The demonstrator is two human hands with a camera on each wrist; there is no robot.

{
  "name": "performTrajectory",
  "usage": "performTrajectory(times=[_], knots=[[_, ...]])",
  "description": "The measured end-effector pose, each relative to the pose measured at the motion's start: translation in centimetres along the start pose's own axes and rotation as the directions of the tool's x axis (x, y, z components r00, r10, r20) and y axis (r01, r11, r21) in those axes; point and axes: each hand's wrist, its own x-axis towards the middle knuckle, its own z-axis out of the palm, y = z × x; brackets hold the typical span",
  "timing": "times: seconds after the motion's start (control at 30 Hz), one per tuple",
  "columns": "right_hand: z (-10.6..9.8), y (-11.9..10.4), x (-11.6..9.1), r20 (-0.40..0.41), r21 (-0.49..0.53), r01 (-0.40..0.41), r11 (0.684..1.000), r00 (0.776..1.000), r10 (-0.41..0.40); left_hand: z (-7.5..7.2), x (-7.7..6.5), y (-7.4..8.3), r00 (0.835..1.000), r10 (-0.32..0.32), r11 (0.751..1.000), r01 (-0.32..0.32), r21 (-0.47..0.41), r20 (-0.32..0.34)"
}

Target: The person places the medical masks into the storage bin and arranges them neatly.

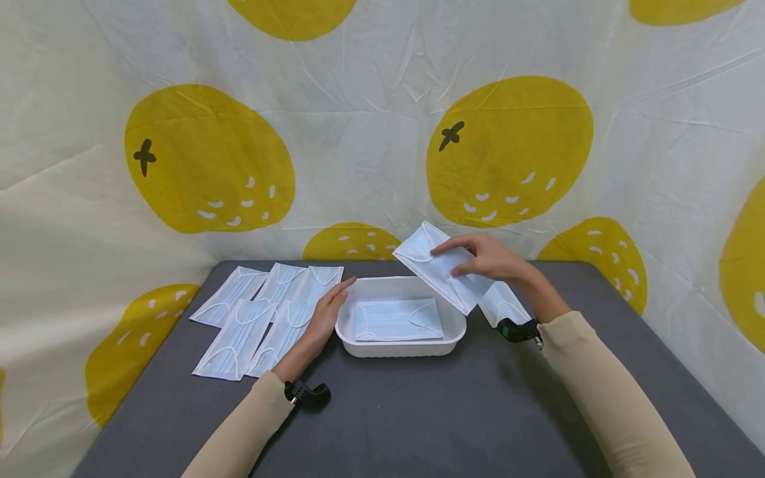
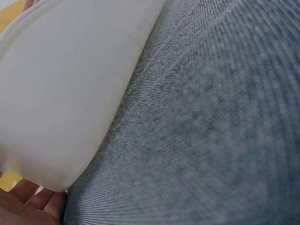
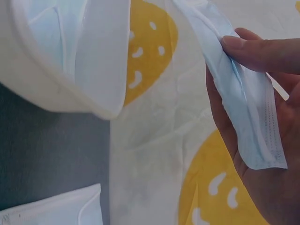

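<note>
My right hand [image 1: 487, 257] pinches a light-blue face mask [image 1: 431, 264] between thumb and fingers, tilted above the right end of a white plastic tub [image 1: 399, 349]. In the right wrist view the thumb [image 3: 255, 50] presses on that mask [image 3: 229, 93] and the other fingers lie behind it. Another face mask [image 1: 397, 320] lies flat inside the tub. My left hand [image 1: 325, 317] rests against the tub's left end with its fingers extended. The left wrist view shows those fingers [image 2: 40, 199] by the tub's end wall [image 2: 70, 89].
Several face masks [image 1: 239, 335] lie side by side on the dark grey table [image 1: 382, 425], left of the tub. One more mask [image 1: 503, 304] lies right of the tub, partly hidden by the right hand and held mask. A white curtain [image 1: 370, 153] with yellow fruit prints hangs behind.
</note>
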Motion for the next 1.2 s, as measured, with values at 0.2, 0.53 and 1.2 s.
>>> performTrajectory(times=[0.2, 0.53, 1.2], knots=[[1.1, -0.8, 1.8, 0.125, 0.037, 0.040, 0.999, 0.991, -0.044, -0.1, 0.0, 0.0, 1.000, -0.017, 1.000, 0.017, 0.006, -0.003], [2.4, -1.2, 4.7, 0.342, 0.027, 0.143, 0.989, 0.929, -0.144, 0.3, 0.4, 0.1, 0.999, -0.010, 1.000, 0.010, 0.012, -0.034], [6.3, -1.8, 7.9, 0.631, 0.034, 0.078, 0.996, 0.771, -0.082, 0.4, 0.6, 0.1, 0.999, 0.000, 1.000, 0.000, 0.015, -0.037]])
